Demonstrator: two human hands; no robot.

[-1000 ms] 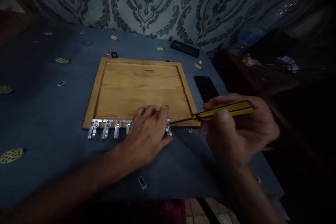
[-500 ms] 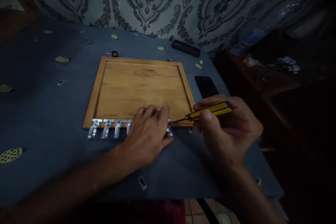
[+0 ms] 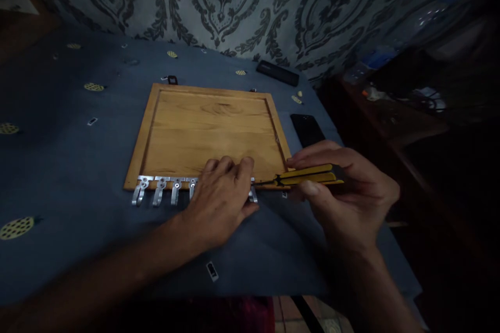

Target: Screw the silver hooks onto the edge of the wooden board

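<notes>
Pinching screwdriver (image 3: 312, 173) in right grip (image 3: 353, 184) at hook rail's (image 3: 177, 184) right end. Resting left grip (image 3: 219, 203) over wooden panel's (image 3: 214, 125) near edge; can't tell if pinching. Got tabletop (image 3: 78, 166) room leftward.

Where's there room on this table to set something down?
Widest is the blue tablecloth left of the wooden board, beyond the left forearm. A smaller patch lies in front of the metal hooks, between the forearms. It's crowded right of the board, with the phone, screwdriver and right hand, and along its near edge, where the left hand rests.
</notes>
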